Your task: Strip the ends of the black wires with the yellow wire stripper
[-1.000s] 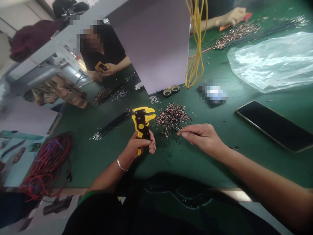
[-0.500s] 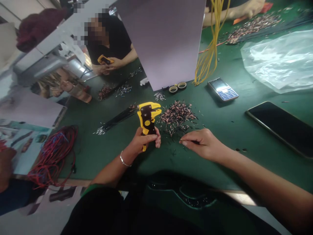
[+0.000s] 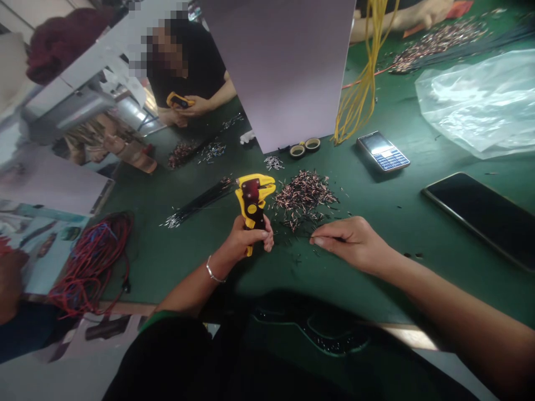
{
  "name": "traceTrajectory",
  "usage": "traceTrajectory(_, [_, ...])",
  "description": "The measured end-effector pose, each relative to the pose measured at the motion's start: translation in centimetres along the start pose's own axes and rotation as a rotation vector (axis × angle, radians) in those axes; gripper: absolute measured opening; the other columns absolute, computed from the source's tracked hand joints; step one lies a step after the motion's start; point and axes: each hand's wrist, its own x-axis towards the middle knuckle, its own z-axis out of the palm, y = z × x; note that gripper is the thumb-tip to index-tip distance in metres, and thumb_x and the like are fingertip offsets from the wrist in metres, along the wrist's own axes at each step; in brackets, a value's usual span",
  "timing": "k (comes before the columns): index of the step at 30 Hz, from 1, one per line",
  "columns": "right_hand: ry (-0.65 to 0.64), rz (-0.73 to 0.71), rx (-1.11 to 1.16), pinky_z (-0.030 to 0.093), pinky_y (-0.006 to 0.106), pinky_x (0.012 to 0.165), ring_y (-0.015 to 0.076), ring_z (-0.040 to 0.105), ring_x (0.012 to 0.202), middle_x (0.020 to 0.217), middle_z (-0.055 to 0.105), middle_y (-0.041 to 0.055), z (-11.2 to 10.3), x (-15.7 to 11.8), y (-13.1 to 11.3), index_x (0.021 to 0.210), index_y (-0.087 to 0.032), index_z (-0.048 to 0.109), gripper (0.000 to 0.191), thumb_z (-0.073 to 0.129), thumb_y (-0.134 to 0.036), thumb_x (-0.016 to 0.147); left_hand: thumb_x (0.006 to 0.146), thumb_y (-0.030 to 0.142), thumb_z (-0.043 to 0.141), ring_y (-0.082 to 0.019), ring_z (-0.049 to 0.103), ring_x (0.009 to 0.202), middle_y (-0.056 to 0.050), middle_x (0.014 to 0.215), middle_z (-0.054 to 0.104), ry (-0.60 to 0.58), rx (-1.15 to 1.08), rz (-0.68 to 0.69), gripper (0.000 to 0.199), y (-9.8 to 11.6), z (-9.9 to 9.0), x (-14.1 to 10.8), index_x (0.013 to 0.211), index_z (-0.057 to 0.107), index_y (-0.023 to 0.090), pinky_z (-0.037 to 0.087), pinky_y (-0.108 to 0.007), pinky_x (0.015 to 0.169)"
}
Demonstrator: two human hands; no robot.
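My left hand (image 3: 249, 236) is wrapped around the handles of a yellow and black wire stripper (image 3: 253, 207). Its jaws point right and are nearly together, with nothing visible between them. Thumb and forefinger of my right hand (image 3: 345, 240) are pinched on a thin black wire (image 3: 311, 236), mostly hidden by the fingers. Just beyond that hand lies a pile of short black wires with bare copper ends (image 3: 304, 194). Left of the stripper, a bundle of longer black wires (image 3: 198, 201) rests on the green table (image 3: 267, 284).
A keypad phone (image 3: 383, 152) and a smartphone (image 3: 480, 214) lie to the right. Two tape rolls (image 3: 305, 147) sit by an upright panel (image 3: 284, 72). Tangled red wires (image 3: 96, 262) are at left, yellow wires (image 3: 363, 83) and a plastic bag (image 3: 480, 106) farther back. Co-workers sit across.
The stripper's jaws have gone from wide apart to nearly together, as my left hand squeezed its handles. My right hand has shifted very slightly to the right.
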Motion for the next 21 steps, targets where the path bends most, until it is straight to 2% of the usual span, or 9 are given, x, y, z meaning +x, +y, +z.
traceTrajectory(3, [0.069,0.061,0.003,0.048,0.028,0.055,0.0161,0.063,0.058,0.069,0.074,0.0048,-0.5,0.1,0.0,0.078,-0.018,0.077,0.024,0.06,-0.03,0.088,0.072,0.018,0.076,-0.014,0.057,0.047,0.001,0.056,0.059,0.015,-0.006,-0.023,0.019,0.1,-0.1,0.2,0.08,0.06,0.012,0.051,-0.032,0.051])
traceTrajectory(8, [0.154,0.104,0.012,0.046,0.028,0.053,0.0155,0.061,0.057,0.067,0.072,0.0037,-0.8,0.2,-0.3,0.077,-0.017,0.077,0.024,0.06,-0.03,0.087,0.068,0.023,0.082,-0.015,0.061,0.053,-0.003,0.066,0.064,-0.041,0.008,-0.11,0.031,-0.3,0.1,0.1,0.088,0.063,0.01,0.053,-0.034,0.055])
traceTrajectory(13, [0.22,0.108,-0.047,0.044,0.028,0.054,0.0152,0.058,0.055,0.062,0.069,0.0035,-0.4,0.1,-0.4,0.072,-0.017,0.075,0.027,0.058,-0.031,0.088,0.068,0.023,0.081,-0.018,0.064,0.057,-0.009,0.073,0.071,-0.053,0.015,-0.065,0.032,-0.2,0.0,0.0,0.092,0.065,0.009,0.053,-0.034,0.057])
traceTrajectory(16, [0.238,0.108,-0.076,0.044,0.028,0.053,0.0148,0.057,0.055,0.06,0.067,0.0031,-0.2,0.1,-0.5,0.07,-0.017,0.074,0.028,0.057,-0.03,0.088,0.069,0.021,0.079,-0.019,0.066,0.06,-0.016,0.092,0.075,-0.086,0.019,-0.051,0.032,-0.1,-0.1,0.0,0.095,0.065,0.01,0.054,-0.037,0.062])
traceTrajectory(19, [0.266,0.092,-0.114,0.041,0.027,0.051,0.0133,0.053,0.052,0.056,0.063,0.0021,0.0,0.0,-0.8,0.066,-0.018,0.072,0.029,0.057,-0.03,0.088,0.071,0.021,0.077,-0.017,0.066,0.061,-0.02,0.113,0.071,-0.104,0.049,-0.072,0.028,-0.1,0.0,-0.1,0.095,0.066,0.011,0.053,-0.038,0.065])
traceTrajectory(21, [0.28,0.077,-0.14,0.039,0.026,0.049,0.0118,0.049,0.05,0.054,0.061,0.0013,0.2,0.0,-1.2,0.065,-0.018,0.071,0.03,0.056,-0.029,0.088,0.072,0.021,0.077,-0.017,0.066,0.062,-0.021,0.119,0.069,-0.098,0.072,-0.083,0.027,-0.2,0.2,-0.2,0.094,0.067,0.011,0.053,-0.037,0.067])
